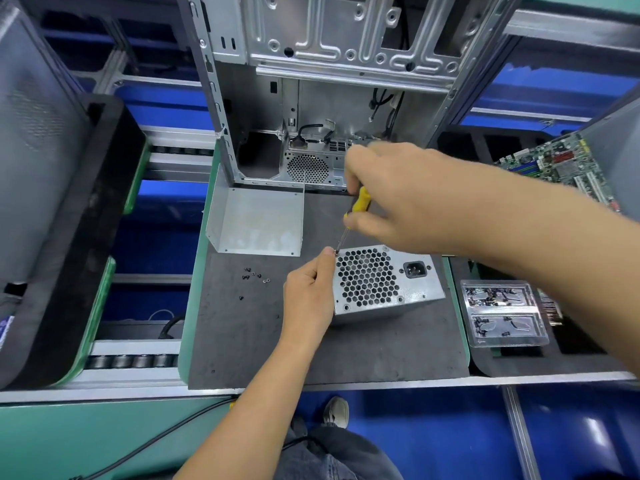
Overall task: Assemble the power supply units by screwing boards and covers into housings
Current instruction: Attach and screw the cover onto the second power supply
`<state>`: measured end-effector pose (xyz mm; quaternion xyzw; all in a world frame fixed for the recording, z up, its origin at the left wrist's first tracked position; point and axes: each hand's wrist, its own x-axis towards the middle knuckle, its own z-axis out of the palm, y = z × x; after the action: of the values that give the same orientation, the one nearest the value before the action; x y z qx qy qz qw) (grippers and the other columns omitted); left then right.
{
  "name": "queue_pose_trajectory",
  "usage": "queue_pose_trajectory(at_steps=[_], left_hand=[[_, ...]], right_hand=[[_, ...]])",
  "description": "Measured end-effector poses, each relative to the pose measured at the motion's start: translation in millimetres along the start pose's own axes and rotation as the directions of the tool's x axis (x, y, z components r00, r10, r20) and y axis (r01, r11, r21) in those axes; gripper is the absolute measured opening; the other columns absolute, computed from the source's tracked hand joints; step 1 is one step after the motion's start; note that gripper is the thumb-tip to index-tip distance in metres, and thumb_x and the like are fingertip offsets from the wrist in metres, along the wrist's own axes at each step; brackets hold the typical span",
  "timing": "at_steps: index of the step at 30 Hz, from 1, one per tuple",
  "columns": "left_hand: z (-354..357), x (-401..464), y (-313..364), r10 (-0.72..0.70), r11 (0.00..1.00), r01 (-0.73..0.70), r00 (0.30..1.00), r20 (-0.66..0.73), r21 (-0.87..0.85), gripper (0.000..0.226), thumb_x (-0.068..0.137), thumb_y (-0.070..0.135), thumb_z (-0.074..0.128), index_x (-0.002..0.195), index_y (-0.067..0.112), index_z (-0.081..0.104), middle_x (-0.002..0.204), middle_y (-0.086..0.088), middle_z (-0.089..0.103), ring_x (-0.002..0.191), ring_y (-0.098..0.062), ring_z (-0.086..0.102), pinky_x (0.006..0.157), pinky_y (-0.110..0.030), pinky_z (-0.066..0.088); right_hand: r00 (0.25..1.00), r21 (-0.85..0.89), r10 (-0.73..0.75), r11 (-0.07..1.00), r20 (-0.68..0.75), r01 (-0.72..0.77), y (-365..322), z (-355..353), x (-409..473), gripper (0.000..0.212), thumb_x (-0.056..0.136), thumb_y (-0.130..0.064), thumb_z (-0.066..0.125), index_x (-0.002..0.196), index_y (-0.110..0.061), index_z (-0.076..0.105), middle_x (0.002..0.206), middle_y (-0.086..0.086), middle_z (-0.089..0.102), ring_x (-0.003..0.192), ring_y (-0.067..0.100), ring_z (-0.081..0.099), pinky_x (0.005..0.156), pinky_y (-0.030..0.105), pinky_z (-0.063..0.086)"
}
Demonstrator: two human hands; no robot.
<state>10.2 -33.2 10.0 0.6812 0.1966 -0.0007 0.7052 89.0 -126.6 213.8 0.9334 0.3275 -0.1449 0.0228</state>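
Power supply unit, a grey sheet-metal box with a honeycomb fan grille and a black mains socket [384, 282], lies at centre frame on the dark grey foam work mat [242, 341]. At 12 o'clock of it stands the open silver steel computer chassis [329, 64]; at 10 o'clock lies a bent grey sheet-metal cover [256, 220]. The right hand [391, 192], at 12 o'clock, is wrapped round the yellow-handled screwdriver [360, 200], whose tip meets the box's upper left corner. The left hand [308, 292], touching the box at 9 o'clock, pinches at that corner with thumb and forefinger, apparently steadying a screw; the screw itself is too small to confirm. A clear plastic parts tray [505, 313] sits at 3 o'clock, loose black screws [254, 275] at 9 o'clock. The box is probably rigid, fairly heavy and smooth-sided; gripping it by opposite flat walls, clear of the perforated grille, seems safest.
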Motion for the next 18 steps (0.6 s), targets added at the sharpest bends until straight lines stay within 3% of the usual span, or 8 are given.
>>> queue_pose_trajectory(at_steps=[2,3,6,8,12,15,16,18], left_hand=[[0,0,1,0.008,1.000,-0.008,1.000,-0.003,-0.004,0.057,0.099,0.049,0.049,0.053,0.029,0.022,0.051,0.012,0.018,0.049,-0.008,0.017,0.050,-0.023,0.020],[0,0,1,0.008,1.000,-0.008,1.000,-0.004,-0.003,0.057,0.100,0.049,0.048,0.053,0.029,0.022,0.050,0.012,0.018,0.048,-0.008,0.017,0.053,-0.024,0.023],[1,-1,2,-0.001,1.000,0.001,1.000,0.000,-0.008,0.059,0.102,0.047,0.046,0.050,0.028,0.023,0.045,0.014,0.022,0.045,-0.006,0.021,0.054,-0.021,0.027],[1,-1,2,-0.002,1.000,0.002,1.000,0.008,-0.015,0.060,0.102,0.046,0.046,0.048,0.029,0.026,0.043,0.016,0.026,0.041,-0.004,0.024,0.045,-0.015,0.024],[-6,-4,1,0.012,0.999,-0.010,0.996,0.088,-0.033,0.056,0.101,0.046,0.048,0.049,0.030,0.037,0.047,0.017,0.033,0.045,-0.002,0.030,0.049,-0.011,0.028],[-10,-5,-2,0.029,1.000,-0.028,0.989,0.146,-0.012,0.028,0.095,0.038,0.061,0.069,0.030,0.066,0.062,0.011,0.043,0.059,-0.005,0.037,0.061,-0.019,0.035],[-10,-6,-1,0.029,1.000,-0.029,0.988,0.151,-0.004,0.022,0.095,0.034,0.062,0.075,0.031,0.070,0.063,0.010,0.043,0.060,-0.006,0.038,0.060,-0.019,0.034],[-9,-6,3,0.035,0.999,-0.039,0.989,0.142,0.022,0.029,0.098,0.029,0.061,0.070,0.033,0.066,0.055,0.018,0.039,0.055,-0.004,0.034,0.054,-0.016,0.030]], right_hand=[[0.996,-0.033,-0.060,0.998,0.060,0.062,0,-8,6,0.019,0.095,-0.031,0.055,0.106,-0.017,0.050,0.105,0.005,0.047,0.093,0.033,0.058,0.083,0.048,0.049],[0.996,-0.091,-0.064,0.993,0.067,0.070,0,-10,9,0.019,0.095,-0.033,0.056,0.104,-0.016,0.053,0.100,0.006,0.048,0.093,0.034,0.057,0.082,0.047,0.050],[0.999,-0.246,-0.015,0.969,0.030,0.022,-8,-11,12,0.035,0.099,-0.048,0.048,0.085,-0.015,0.045,0.073,0.002,0.031,0.071,0.029,0.045,0.069,0.038,0.045],[0.999,-0.250,0.048,0.967,0.005,-0.046,-12,-9,14,0.044,0.100,-0.050,0.043,0.072,-0.018,0.035,0.071,0.002,0.027,0.063,0.024,0.033,0.064,0.036,0.038],[0.991,-0.108,-0.051,0.992,0.128,0.065,-10,-16,19,0.014,0.098,-0.033,0.050,0.091,-0.021,0.053,0.095,0.005,0.052,0.090,0.028,0.053,0.080,0.041,0.049],[0.980,-0.276,-0.087,0.952,0.178,0.134,-9,-20,21,0.014,0.099,-0.032,0.052,0.095,-0.020,0.058,0.093,0.005,0.052,0.094,0.026,0.054,0.076,0.035,0.045],[0.983,-0.340,-0.073,0.932,0.170,0.128,-10,-18,21,0.022,0.101,-0.037,0.050,0.094,-0.017,0.057,0.085,0.005,0.045,0.088,0.030,0.055,0.074,0.036,0.046],[0.988,-0.395,-0.024,0.915,0.151,0.082,-15,-13,20,0.036,0.103,-0.039,0.044,0.079,-0.013,0.041,0.072,0.003,0.028,0.063,0.026,0.044,0.070,0.039,0.047]])
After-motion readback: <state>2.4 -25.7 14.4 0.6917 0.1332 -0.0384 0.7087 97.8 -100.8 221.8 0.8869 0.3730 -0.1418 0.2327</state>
